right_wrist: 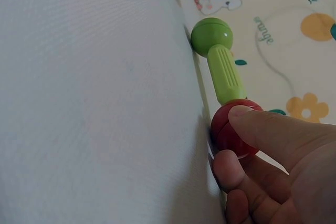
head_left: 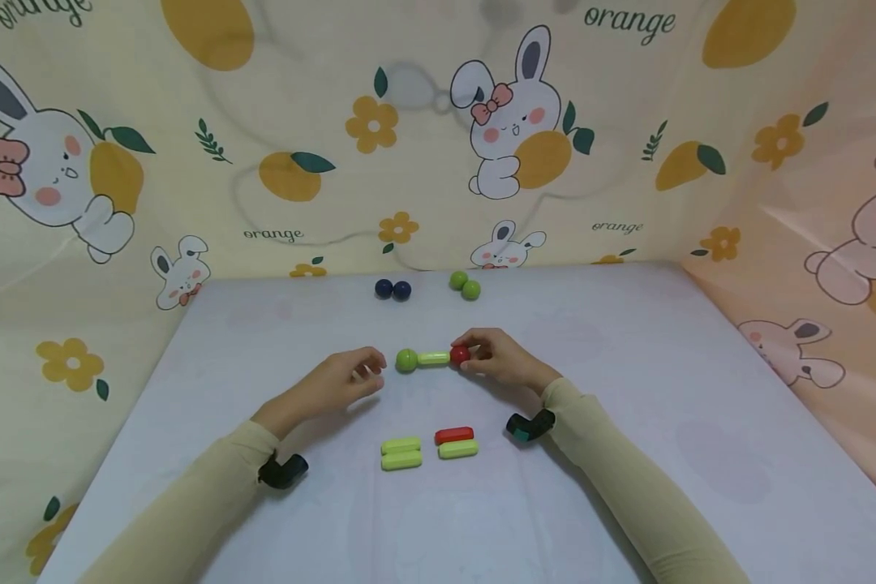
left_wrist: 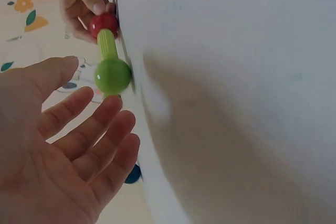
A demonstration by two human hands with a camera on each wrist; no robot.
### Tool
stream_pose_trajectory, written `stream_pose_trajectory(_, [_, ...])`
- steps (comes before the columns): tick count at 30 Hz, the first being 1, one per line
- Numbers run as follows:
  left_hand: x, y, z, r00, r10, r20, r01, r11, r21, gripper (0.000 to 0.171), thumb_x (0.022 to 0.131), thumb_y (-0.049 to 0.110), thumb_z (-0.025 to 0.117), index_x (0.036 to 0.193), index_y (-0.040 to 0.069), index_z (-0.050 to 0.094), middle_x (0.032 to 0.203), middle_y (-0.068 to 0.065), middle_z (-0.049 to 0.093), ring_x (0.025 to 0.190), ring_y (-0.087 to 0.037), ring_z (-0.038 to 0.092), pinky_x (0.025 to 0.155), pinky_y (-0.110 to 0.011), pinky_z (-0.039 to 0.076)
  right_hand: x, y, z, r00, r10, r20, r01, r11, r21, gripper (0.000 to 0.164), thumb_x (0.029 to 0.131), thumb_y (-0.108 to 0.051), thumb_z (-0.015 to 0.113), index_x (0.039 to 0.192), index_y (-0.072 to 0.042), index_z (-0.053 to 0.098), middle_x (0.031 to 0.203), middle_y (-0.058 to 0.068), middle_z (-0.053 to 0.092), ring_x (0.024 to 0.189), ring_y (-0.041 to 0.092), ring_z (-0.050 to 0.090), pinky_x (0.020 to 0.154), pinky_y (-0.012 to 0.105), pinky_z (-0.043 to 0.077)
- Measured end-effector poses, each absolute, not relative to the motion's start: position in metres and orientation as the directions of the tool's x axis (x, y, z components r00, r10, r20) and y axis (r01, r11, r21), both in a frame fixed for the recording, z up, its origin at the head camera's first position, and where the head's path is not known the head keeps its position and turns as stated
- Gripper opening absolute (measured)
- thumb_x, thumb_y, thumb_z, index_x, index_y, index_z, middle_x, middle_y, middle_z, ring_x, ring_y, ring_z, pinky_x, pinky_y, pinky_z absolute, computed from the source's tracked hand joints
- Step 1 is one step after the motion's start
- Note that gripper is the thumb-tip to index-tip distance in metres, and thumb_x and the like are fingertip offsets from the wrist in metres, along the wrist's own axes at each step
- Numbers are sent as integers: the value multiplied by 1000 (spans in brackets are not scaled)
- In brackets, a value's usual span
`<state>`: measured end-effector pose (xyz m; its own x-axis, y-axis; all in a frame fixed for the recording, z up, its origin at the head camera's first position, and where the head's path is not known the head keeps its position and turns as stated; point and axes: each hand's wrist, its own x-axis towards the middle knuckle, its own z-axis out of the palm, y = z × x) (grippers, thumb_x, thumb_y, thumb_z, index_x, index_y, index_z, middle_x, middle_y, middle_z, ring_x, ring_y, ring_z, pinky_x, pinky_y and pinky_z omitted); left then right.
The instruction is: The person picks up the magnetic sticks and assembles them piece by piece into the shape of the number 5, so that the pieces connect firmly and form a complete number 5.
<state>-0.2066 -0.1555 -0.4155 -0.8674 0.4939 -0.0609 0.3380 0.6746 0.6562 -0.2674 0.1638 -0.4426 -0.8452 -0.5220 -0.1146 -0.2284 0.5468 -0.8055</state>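
A green ball (head_left: 406, 361), a ribbed light-green rod (head_left: 434, 358) and a red ball (head_left: 459, 355) stand joined in a line on the white table. My right hand (head_left: 502, 357) pinches the red ball between thumb and fingers, as the right wrist view shows at the red ball (right_wrist: 231, 129). Just left of the green ball is my left hand (head_left: 343, 378), its fingers relaxed and spread with nothing in them. In the left wrist view the fingertips reach close to the green ball (left_wrist: 113, 76).
Nearer the front lie two light-green rods (head_left: 401, 454) side by side, and a red rod (head_left: 454, 435) beside another light-green rod (head_left: 457, 449). Two dark blue balls (head_left: 392, 289) and two green balls (head_left: 465, 285) sit near the back edge, before a printed cloth backdrop (head_left: 423, 186).
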Motion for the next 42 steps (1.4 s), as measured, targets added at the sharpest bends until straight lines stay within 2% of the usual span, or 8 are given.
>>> stream_pose_trajectory(8, [-187, -145, -407, -827, 560, -48, 412, 661, 627, 30, 99, 22, 65, 125, 8, 61, 113, -3, 69, 98, -14, 62, 83, -29, 54, -268, 165, -442, -842, -529, -105, -239, 540, -807, 39, 95, -9, 69, 133, -10, 62, 131, 11, 63, 100, 23, 62, 92, 32, 52])
stream_pose_trajectory(13, [-174, -138, -407, -791, 604, -95, 432, 662, 613, 29, 97, 22, 69, 122, 10, 62, 105, 2, 68, 90, -11, 60, 78, -24, 52, -267, 164, -443, -838, -536, -99, -248, 536, -807, 38, 94, -8, 70, 132, -10, 63, 130, 11, 63, 99, 23, 63, 91, 32, 52])
stream_pose_trajectory(18, [-163, -132, -406, -777, 612, -144, 421, 676, 605, 30, 93, 21, 73, 120, 12, 63, 101, 4, 67, 88, -11, 59, 78, -24, 52, -266, 164, -443, -841, -532, -100, -243, 535, -809, 37, 94, -8, 70, 131, -10, 63, 131, 12, 63, 100, 22, 63, 92, 32, 53])
stream_pose_trajectory(25, [-157, -127, -407, -748, 641, -170, 425, 660, 619, 25, 88, 17, 78, 109, 12, 66, 100, 1, 67, 89, -15, 60, 78, -27, 52, -268, 165, -444, -847, -521, -103, -233, 538, -810, 37, 95, -10, 70, 131, -12, 64, 132, 11, 63, 101, 23, 64, 92, 33, 54])
stream_pose_trajectory(34, [-154, -123, -414, -729, 663, -169, 473, 667, 575, 22, 88, 10, 76, 108, 13, 66, 100, 3, 69, 85, -11, 59, 77, -25, 52, -266, 164, -443, -850, -515, -113, -223, 545, -808, 37, 95, -10, 69, 131, -12, 63, 132, 12, 63, 101, 22, 64, 92, 33, 54])
stream_pose_trajectory(42, [-157, -119, -416, -722, 663, -196, 466, 677, 570, 19, 91, 14, 74, 109, 14, 69, 95, 6, 65, 83, -9, 56, 76, -23, 49, -266, 163, -442, -849, -518, -104, -238, 550, -801, 37, 95, -10, 69, 132, -11, 63, 133, 12, 63, 101, 22, 64, 92, 34, 54])
